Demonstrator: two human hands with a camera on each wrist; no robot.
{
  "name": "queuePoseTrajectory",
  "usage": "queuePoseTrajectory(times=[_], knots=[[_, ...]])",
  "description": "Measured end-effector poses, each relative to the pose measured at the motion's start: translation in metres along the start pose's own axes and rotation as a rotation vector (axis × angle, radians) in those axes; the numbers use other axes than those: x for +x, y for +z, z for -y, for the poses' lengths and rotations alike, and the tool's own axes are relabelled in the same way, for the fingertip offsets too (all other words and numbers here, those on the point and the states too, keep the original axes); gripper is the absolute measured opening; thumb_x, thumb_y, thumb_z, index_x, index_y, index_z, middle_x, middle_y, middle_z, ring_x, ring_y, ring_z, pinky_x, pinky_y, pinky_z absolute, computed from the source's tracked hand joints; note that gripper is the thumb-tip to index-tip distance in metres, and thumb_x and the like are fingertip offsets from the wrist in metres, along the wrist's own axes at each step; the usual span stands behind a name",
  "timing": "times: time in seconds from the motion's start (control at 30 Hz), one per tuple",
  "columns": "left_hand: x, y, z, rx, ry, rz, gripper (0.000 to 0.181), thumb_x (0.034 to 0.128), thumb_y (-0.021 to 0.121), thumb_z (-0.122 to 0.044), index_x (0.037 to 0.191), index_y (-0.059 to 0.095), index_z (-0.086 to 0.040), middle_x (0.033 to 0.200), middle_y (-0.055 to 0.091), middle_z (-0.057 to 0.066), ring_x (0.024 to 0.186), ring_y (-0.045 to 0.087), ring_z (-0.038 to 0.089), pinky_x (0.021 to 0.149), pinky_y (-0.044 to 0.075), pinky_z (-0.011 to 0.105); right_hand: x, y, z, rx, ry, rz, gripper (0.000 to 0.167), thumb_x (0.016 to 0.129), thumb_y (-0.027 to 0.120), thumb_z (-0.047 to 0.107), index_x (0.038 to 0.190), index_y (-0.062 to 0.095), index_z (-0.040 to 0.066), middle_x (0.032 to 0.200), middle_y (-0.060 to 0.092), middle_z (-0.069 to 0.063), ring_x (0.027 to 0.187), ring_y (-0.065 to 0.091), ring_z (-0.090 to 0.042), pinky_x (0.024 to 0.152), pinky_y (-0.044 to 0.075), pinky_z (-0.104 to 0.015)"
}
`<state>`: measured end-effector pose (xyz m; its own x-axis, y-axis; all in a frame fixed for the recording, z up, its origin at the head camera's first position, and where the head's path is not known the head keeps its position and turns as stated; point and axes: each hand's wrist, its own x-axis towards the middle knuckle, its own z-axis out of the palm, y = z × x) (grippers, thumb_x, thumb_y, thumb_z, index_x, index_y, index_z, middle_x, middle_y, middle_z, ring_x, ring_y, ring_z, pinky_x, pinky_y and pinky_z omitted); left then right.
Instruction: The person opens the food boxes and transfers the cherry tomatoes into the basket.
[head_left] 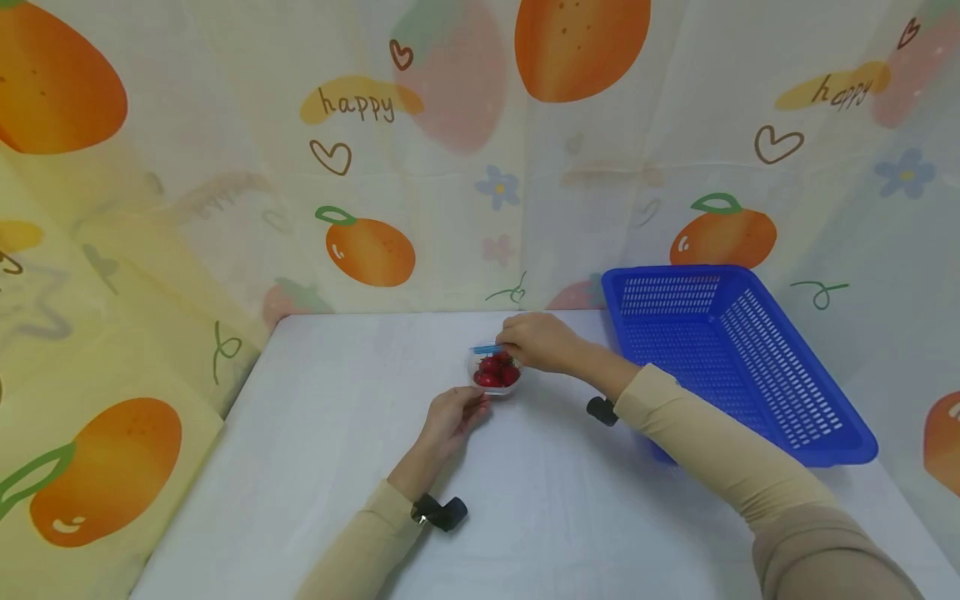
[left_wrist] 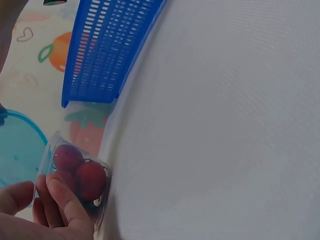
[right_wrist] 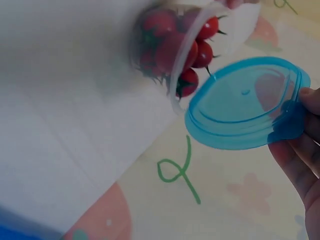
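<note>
On the desk (head_left: 337, 417), covered in white, we see a clear tub (right_wrist: 180, 60) near the middle of the far side; whether its base rests fully on the cover, we cannot tell. Inside it we see small red tomatoes (right_wrist: 170, 50), some with green stalk tips. Our left hand (head_left: 453, 414) reaches in from the near side and pinches the edge of the tub between thumb and fingers. Our right hand (head_left: 540, 342) comes from the right and pinches the rim of a see-through blue lid (right_wrist: 240, 97), thumb on one face and fingers on the other. We see the lid tilted and off the tub, close by its open mouth; whether their edges touch, we cannot make out.

To the right, well apart from the tub, we see a deep blue basket (head_left: 780, 367) with slotted walls, partly hidden by the right sleeve (head_left: 690, 433). Both sleeves are beige, and each wrist carries a small black camera (head_left: 441, 512). Behind the desk hangs a pale cloth (head_left: 457, 192) printed with oranges, strawberries, hearts, flowers and the word "happy".
</note>
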<state>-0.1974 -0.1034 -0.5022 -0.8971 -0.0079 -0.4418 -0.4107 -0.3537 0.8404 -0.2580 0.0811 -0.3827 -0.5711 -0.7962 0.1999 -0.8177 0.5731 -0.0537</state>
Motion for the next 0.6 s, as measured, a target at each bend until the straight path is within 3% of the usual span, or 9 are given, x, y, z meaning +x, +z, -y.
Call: queuePoseTrajectory(times=[0.37, 0.6], knots=[[-0.002, -0.001, 0.000, 0.009, -0.045, 0.018, 0.023, 0.0936, 0.062, -0.016, 0.112, 0.058, -0.003, 0.097, 0.067, 0.003, 0.091, 0.065, 0.013, 0.082, 0.056, 0.019, -0.001, -0.024, -0.025, 0.147, 0.179, 0.023, 0.019, 0.093, 0.061, 0.009, 0.106, 0.074, 0.006, 0.095, 0.072, -0.008, 0.084, 0.065, -0.021, 0.082, 0.057, -0.033], [0.000, -0.002, -0.001, 0.020, -0.036, 0.010, 0.022, 0.0933, 0.063, -0.016, 0.111, 0.059, -0.003, 0.095, 0.067, 0.003, 0.091, 0.066, 0.013, 0.080, 0.056, 0.019, -0.001, -0.036, -0.043, 0.196, 0.241, 0.043, 0.020, 0.093, 0.062, 0.009, 0.107, 0.074, 0.002, 0.095, 0.069, -0.011, 0.083, 0.061, -0.022, 0.078, 0.055, -0.035]])
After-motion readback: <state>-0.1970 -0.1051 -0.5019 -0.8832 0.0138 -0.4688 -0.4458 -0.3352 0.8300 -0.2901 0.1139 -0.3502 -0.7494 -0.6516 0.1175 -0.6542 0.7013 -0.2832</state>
